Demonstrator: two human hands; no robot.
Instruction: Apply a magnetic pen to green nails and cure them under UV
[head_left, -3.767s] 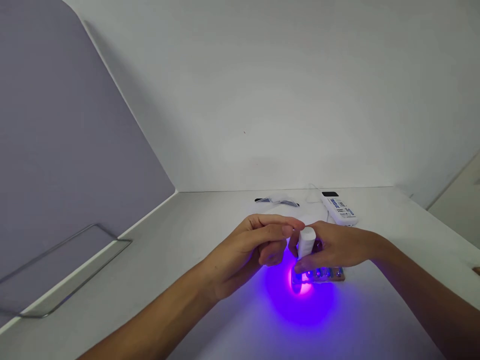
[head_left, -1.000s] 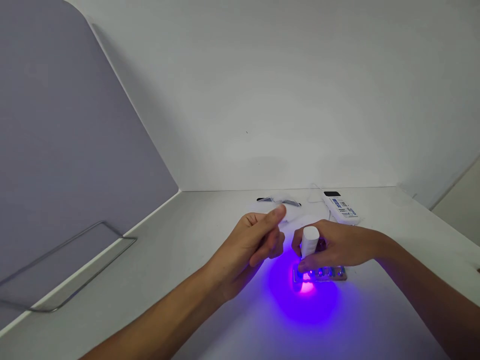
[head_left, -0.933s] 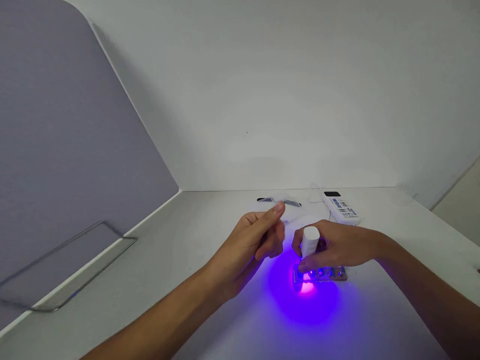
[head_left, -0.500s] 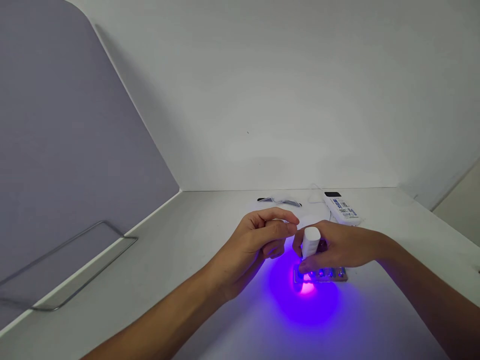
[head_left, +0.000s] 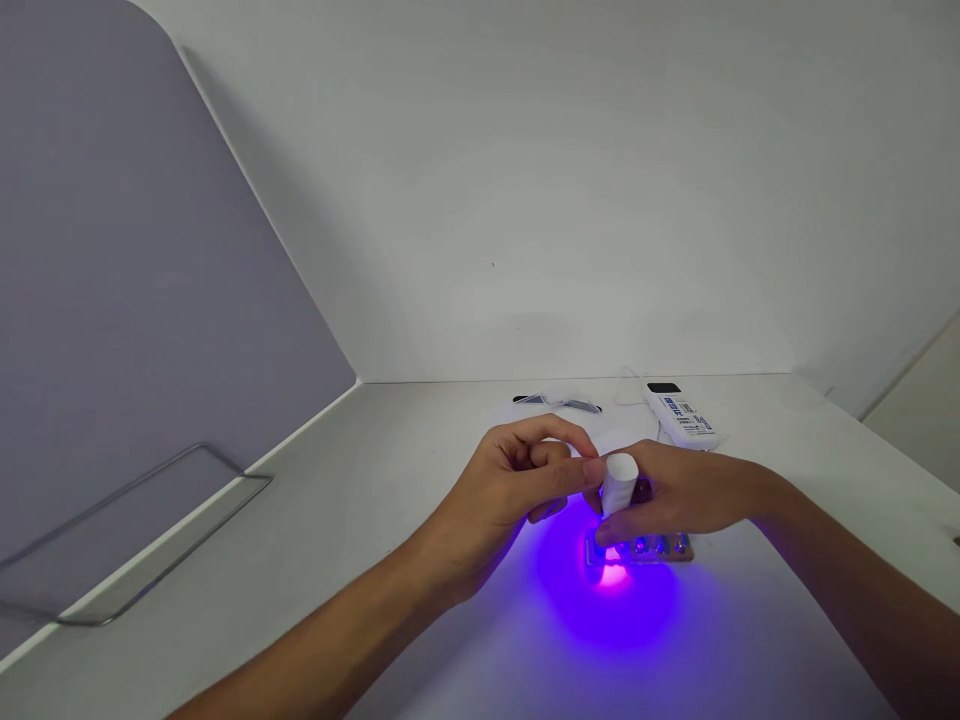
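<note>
A small white UV lamp (head_left: 619,485) stands almost upright and throws purple light downward. My right hand (head_left: 679,490) reaches in from the right, its thumb and fingers closed around the lamp. Under the hand lies a narrow, clear strip-shaped case (head_left: 681,548) with a row of small round items. The right thumb tip rests at its left end, partly hiding it. Just left of the lamp, my left hand (head_left: 517,480) is closed in a pinch, with thumb and forefinger tips together beside the lamp's top. Whatever lies between those tips, if anything, cannot be made out.
Behind the hands lie a pair of glasses-shaped clear pieces (head_left: 559,402) and a white device (head_left: 682,415) with blue print and a thin cable. A bent metal wire frame (head_left: 187,540) stands at the left by a grey panel (head_left: 150,250). A white wall closes the back.
My left thumb has moved up and right, closing against the forefinger near the lamp's top. The right hand, lamp and case stay nearly where they were.
</note>
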